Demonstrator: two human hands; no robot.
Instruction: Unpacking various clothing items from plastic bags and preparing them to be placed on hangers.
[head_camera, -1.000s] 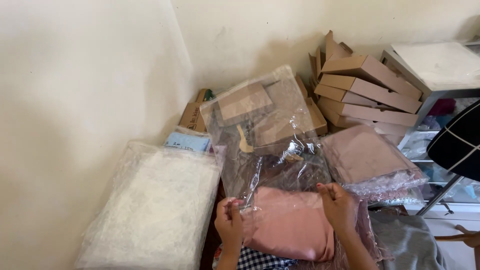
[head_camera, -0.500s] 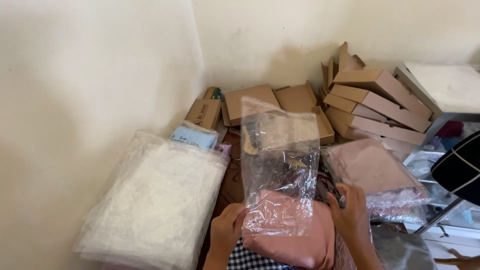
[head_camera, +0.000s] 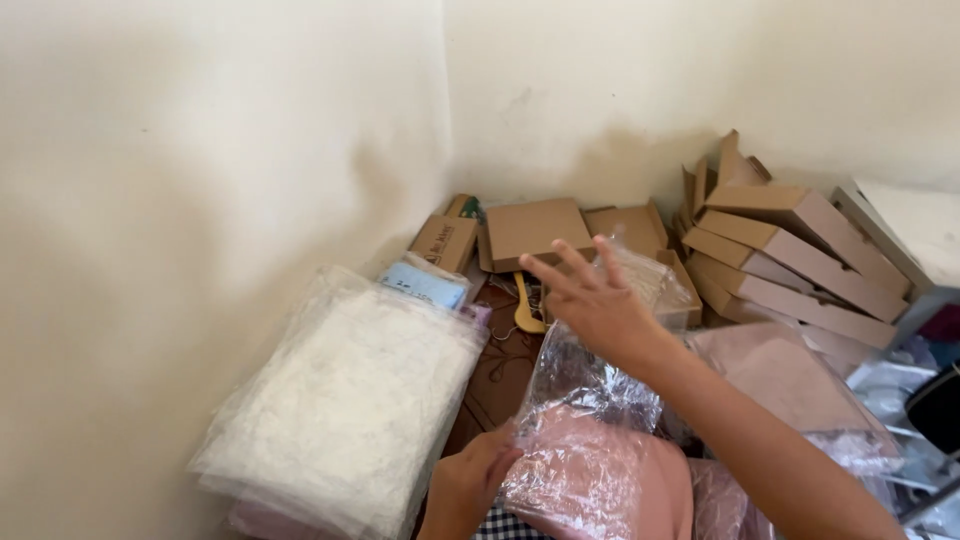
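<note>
Far left, a wrapped white bundle (head_camera: 345, 400) lies flat against the wall, a pale blue packet (head_camera: 422, 285) at its far end. Just right of it, at the near edge, the left hand (head_camera: 470, 485) pinches the near left corner of the clear bag (head_camera: 590, 385), fingers closed on the plastic. The bag is crumpled and lies over the pink cloth (head_camera: 600, 480), which sits near centre, right beside the left hand. Over the bag's far end the right hand (head_camera: 595, 300) is up in the air with its fingers spread wide, holding nothing; whether it touches the plastic behind it, I cannot tell. Its forearm runs down to the near right corner. Beyond the hands, flat brown boxes (head_camera: 535, 230) lie in the corner, and a wooden hanger (head_camera: 525, 310) peeks out just near them. Right of those, a stack of brown cartons (head_camera: 790, 250) leans against the far wall. Near right, a bagged pink cloth (head_camera: 790, 375) lies beside the forearm, partly hidden by it.
</note>
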